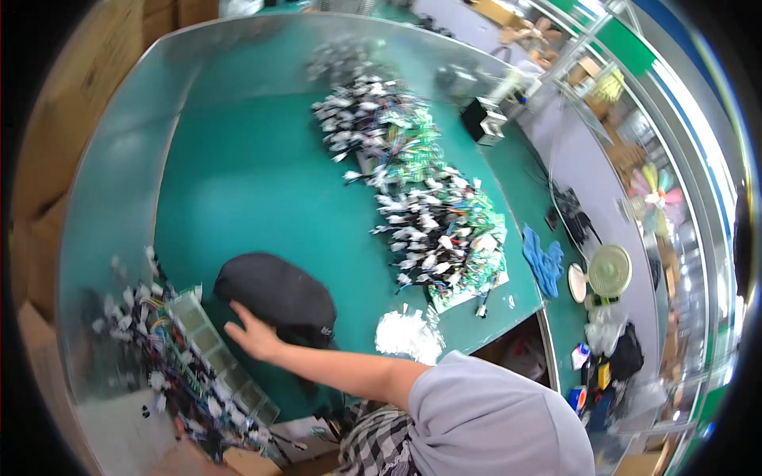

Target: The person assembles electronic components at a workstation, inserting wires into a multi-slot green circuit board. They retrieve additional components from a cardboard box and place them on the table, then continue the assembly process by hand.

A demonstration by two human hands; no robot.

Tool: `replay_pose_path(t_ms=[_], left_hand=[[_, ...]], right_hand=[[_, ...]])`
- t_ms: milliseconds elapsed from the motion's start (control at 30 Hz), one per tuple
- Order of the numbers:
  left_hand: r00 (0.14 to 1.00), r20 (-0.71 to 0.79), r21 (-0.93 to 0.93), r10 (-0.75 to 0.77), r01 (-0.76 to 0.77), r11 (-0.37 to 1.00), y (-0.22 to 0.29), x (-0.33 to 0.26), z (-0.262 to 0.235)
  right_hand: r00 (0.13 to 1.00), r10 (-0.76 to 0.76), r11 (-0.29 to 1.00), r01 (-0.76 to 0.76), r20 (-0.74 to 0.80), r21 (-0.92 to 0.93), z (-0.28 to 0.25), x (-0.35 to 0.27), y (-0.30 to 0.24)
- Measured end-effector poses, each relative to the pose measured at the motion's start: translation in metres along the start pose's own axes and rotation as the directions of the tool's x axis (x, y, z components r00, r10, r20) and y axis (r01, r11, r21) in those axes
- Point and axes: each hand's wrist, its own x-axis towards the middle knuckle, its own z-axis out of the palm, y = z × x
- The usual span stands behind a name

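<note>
A rounded, matte black item [276,292] shows beside the loosely spread hand [255,336]

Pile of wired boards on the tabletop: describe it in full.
The pile mixes green circuit boards with black and some coloured wires ending in white, plastic-looking connectors. It lies tangled on the green tabletop, running as a long band from the blurred far end towards the near right corner. The visible hand is apart from it.

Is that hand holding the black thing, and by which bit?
I can't tell. The bare hand is at the lower left of the black thing, but blur hides whether it grips there or only overlaps it in view.
</note>
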Motion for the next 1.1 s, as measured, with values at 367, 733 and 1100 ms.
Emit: replay_pose_path(t_ms=[367,733,1100], left_hand=[[0.915,0.128,0.289,0.383,-0.404,0.868,-0.021,-0.088,0.157],[0.362,-0.221,0.582,0.906,-0.696,0.420,-0.092,-0.137,0.064],[0.704,-0.627,0.082,-0.335,0.486,0.870,-0.559,-0.146,-0.129]], right_hand=[[0.992,0.096,0.981,-0.080,-0.080,0.179,-0.136,-0.013,-0.006],[0.407,-0.699,0.446,0.891,0.588,-0.086,-0.035,-0.216,-0.103],[0.522,0.714,0.684,-0.378,0.466,-0.623,0.206,-0.250,0.298]])
